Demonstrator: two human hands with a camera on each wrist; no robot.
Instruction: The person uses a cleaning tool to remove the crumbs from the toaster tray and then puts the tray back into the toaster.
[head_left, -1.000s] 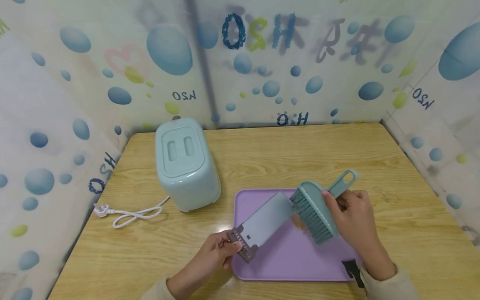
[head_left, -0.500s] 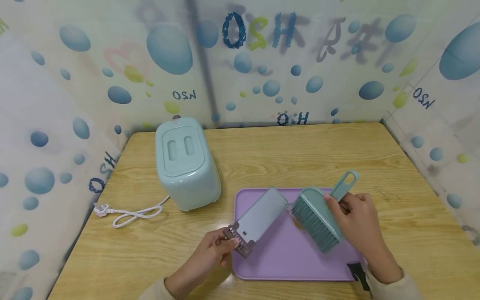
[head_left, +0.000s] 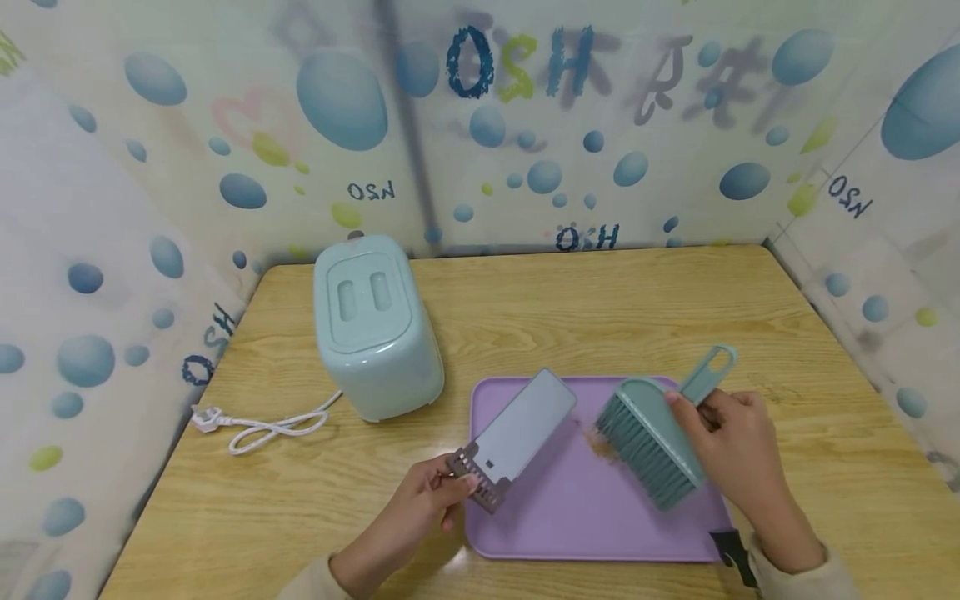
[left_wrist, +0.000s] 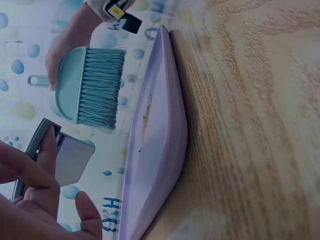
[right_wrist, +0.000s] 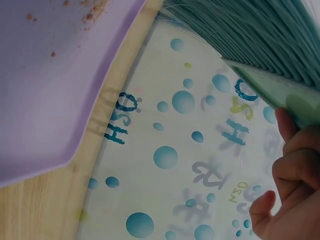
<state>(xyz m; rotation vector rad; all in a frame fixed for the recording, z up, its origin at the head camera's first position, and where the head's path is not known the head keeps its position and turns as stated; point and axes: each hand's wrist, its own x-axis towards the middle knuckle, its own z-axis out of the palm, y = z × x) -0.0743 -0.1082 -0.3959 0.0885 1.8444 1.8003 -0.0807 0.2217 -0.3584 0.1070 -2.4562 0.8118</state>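
Note:
My left hand (head_left: 429,498) pinches a toaster crumb tray (head_left: 525,427) by its brown slotted end. The flat metal plate tilts up over the left part of a purple tray (head_left: 577,529). On the right, my right hand (head_left: 742,450) holds a teal hand brush (head_left: 662,433) near the base of its looped handle, thumb on top. The left wrist view shows the bristles (left_wrist: 102,87) raised above the purple tray. Brown crumbs (head_left: 600,444) lie on the purple tray, between the metal plate and the brush; more of these crumbs (right_wrist: 90,15) show in the right wrist view.
A light blue toaster (head_left: 375,333) with a lid on top stands at the back left of the wooden table (head_left: 600,317). Its looped white cord (head_left: 281,431) and plug lie to its left. Patterned walls (head_left: 480,167) enclose the back and sides.
The brush has moved right and a little toward me, away from the crumb tray, uncovering more crumbs. The crumb tray has shifted slightly left and is still held.

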